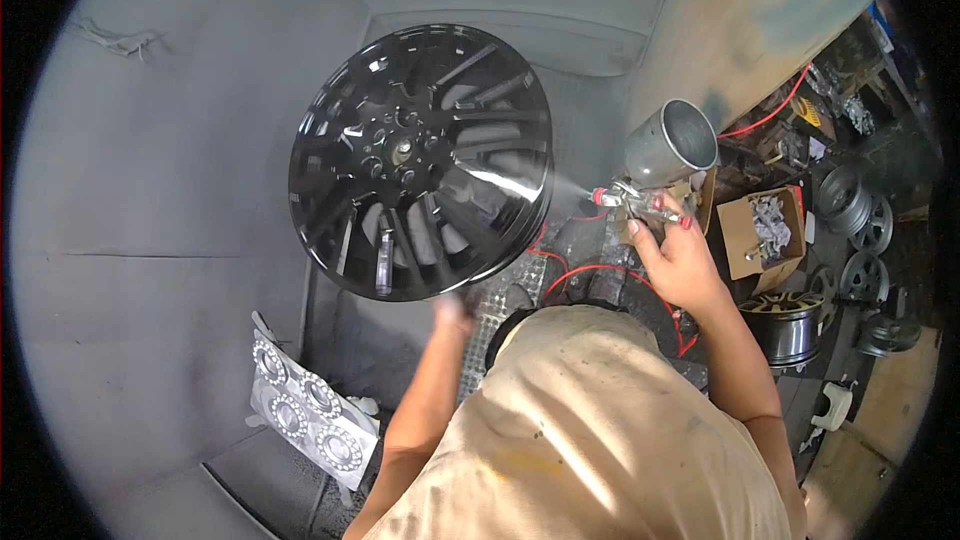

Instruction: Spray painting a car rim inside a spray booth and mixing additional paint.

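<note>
A glossy black multi-spoke car wheel rim [400, 180] stands in front of me, its face turned up toward me. My right hand [682, 262] is closed round a spray gun [632, 202] with red fittings and an open grey metal cup [668, 145] on top. A pale mist leaves its nozzle toward the right edge of the wheel rim. Below the wheel's lower edge is my left hand [453, 313], smeared by motion. Its fingers are hidden at the rim, so I cannot tell whether it grips or only touches it.
Grey sheet walls [180, 180] enclose the left and back. A white board with round ring-shaped parts [310, 405] leans at lower left. A red hose [600, 268] loops over the floor. To the right are a cardboard box [740, 240] with crumpled material and several other wheel rims [785, 332].
</note>
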Available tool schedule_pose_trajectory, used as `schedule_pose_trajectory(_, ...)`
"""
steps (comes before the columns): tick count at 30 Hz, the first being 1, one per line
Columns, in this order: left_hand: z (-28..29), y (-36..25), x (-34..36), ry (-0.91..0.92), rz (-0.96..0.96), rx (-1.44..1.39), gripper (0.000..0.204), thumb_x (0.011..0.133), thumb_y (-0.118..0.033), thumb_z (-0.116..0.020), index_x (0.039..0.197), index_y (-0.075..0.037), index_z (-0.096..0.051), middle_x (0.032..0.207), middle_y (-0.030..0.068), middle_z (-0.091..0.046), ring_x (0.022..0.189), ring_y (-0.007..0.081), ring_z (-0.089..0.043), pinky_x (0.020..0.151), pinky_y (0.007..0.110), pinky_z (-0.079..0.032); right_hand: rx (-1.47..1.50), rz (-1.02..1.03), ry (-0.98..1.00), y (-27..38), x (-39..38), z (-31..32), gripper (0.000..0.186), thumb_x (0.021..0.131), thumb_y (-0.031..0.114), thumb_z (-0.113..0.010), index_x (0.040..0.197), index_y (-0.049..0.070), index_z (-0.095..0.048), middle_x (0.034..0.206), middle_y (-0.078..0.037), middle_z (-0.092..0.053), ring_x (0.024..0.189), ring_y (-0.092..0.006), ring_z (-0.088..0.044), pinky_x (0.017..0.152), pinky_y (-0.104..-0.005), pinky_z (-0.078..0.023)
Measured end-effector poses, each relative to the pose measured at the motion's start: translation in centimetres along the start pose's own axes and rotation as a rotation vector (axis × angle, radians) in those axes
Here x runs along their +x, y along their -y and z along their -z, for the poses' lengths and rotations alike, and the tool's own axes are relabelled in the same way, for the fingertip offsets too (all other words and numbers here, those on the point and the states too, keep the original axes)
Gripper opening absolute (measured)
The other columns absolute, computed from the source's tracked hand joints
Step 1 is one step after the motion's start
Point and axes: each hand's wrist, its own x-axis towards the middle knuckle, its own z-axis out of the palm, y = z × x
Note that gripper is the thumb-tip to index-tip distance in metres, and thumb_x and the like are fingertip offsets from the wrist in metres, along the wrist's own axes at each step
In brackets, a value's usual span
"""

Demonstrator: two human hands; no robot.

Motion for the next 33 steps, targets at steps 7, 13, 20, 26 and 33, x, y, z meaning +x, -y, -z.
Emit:
schedule_pose_trajectory(7,-9.8,4.9,-6.6,0.832,0.118,1.024,0.064,0.097,-0.034,-0.065,0.147,0.0,-0.046,0.141,0.0171,-0.057,0.127,0.0252,-0.055,0.108,0.036,-0.042,-0.01,-0.046,0.016,-1.2,-0.9,0.2,0.025,0.097,0.014,-0.056,0.118,0.002,-0.056,0.099,-0.025,-0.066,0.096,-0.0447,-0.064,0.084,-0.0464,-0.05)
schedule_pose_trajectory(13,-6.3,3.5,-6.2,0.966,0.074,1.314,0.064,0.102,-0.042,-0.055,0.152,-0.005,-0.04,0.155,0.0172,-0.043,0.141,0.0262,-0.041,0.117,0.034,-0.031,0.002,-0.071,0.053,-2.1,-1.2,0.5,0.026,0.097,0.015,-0.056,0.119,0.002,-0.056,0.103,-0.025,-0.066,0.101,-0.0461,-0.063,0.086,-0.0463,-0.05)
schedule_pose_trajectory(20,-4.1,7.3,-7.2,0.976,-0.111,1.265,0.067,0.104,-0.049,-0.046,0.152,-0.003,-0.04,0.158,0.0139,-0.039,0.145,0.0243,-0.037,0.119,0.033,-0.028,0.045,-0.014,0.109,-3.1,-0.9,1.3,0.027,0.097,0.015,-0.057,0.12,0.001,-0.056,0.104,-0.026,-0.067,0.101,-0.0469,-0.063,0.086,-0.0475,-0.05)
schedule_pose_trajectory(26,-4.9,9.9,-9.9,0.699,0.071,1.167,0.067,0.104,-0.051,-0.044,0.149,-0.001,-0.045,0.154,0.0151,-0.046,0.141,0.0255,-0.043,0.117,0.033,-0.03,0.123,0.059,0.211,-3.5,0.0,1.1,0.025,0.096,0.013,-0.058,0.118,0.001,-0.056,0.103,-0.026,-0.068,0.098,-0.0464,-0.064,0.083,-0.0473,-0.051)
schedule_pose_trajectory(33,-10.2,9.0,-16.5,0.3,0.06,1.218,0.058,0.101,-0.048,-0.054,0.143,-0.008,-0.054,0.142,0.0167,-0.058,0.132,0.0275,-0.053,0.113,0.036,-0.037,0.192,0.18,0.327,-4.0,1.3,0.6,0.024,0.095,0.012,-0.059,0.117,0.001,-0.056,0.096,-0.025,-0.067,0.093,-0.0469,-0.065,0.078,-0.048,-0.051)
